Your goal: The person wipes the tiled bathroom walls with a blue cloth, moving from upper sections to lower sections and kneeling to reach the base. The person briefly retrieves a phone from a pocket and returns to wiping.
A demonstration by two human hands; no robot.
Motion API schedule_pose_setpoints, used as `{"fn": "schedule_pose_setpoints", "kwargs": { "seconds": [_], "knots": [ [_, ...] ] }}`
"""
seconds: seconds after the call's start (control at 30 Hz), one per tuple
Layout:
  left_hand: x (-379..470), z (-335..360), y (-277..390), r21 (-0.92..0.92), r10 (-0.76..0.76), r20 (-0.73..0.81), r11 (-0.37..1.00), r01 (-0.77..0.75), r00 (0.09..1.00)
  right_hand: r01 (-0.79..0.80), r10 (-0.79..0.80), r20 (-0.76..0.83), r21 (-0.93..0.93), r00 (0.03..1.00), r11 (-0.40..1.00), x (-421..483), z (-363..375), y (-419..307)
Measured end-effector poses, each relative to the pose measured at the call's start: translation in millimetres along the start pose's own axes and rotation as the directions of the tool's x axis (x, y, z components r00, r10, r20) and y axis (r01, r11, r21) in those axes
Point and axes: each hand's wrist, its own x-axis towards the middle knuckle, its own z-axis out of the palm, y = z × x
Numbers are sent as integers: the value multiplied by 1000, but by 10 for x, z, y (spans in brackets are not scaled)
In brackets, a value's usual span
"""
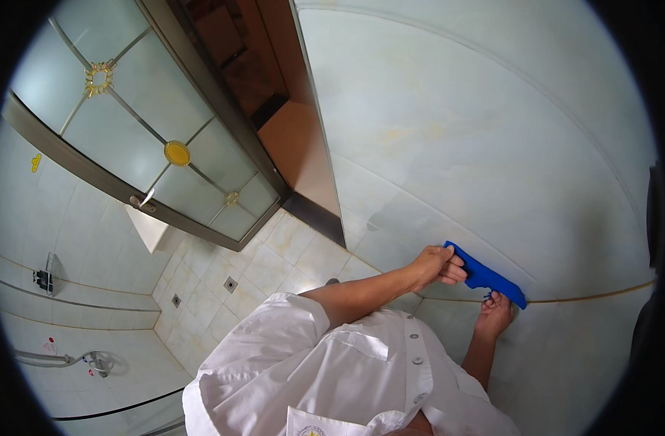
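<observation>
A blue cloth (488,276) is stretched between my two hands in front of the pale tiled wall (447,158). My left hand (437,267) pinches its upper left end between thumb and fingers. Near the lower right end, my right hand (496,315) grips the cloth, with its fingers partly hidden. The cloth's lower edge is ragged between the hands. Whether the cloth touches the wall, I cannot tell.
To the left stands a framed frosted-glass door (141,109) with gold ornaments and a lever handle (143,201). A dark threshold (316,215) crosses the doorway. Floor drains (230,284) sit in the tiled floor (278,256). Shower fittings (99,362) are on the far-left wall.
</observation>
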Motion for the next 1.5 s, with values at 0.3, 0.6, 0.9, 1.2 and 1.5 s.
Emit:
{"fn": "schedule_pose_setpoints", "kwargs": {
  "seconds": [0.3, 0.6, 0.9, 1.2, 1.5],
  "knots": [
    [6, 148, -94, -101, 96, -65, 990, -102, 993, 36, -38, -55, -38, 998, 999, -84, 171, -173],
    [81, 279, -73, 22, 130, -278, 991, -129, 952, 79, -84, -48, -103, 995, 992, -89, 192, -169],
    [42, 244, 99, 54, 122, -247, 992, -112, 961, 105, -127, -199, -118, 972, 987, -149, 379, -254],
    [75, 62, 217, 88, 18, -144, 996, -5, 989, 273, -289, -242, -98, 926, 957, -91, 538, -93],
    [107, 13, 161, 76, 33, -158, 997, -21, 987, 430, -475, -218, -224, 852, 874, -85, 561, 31]
  ]
}}
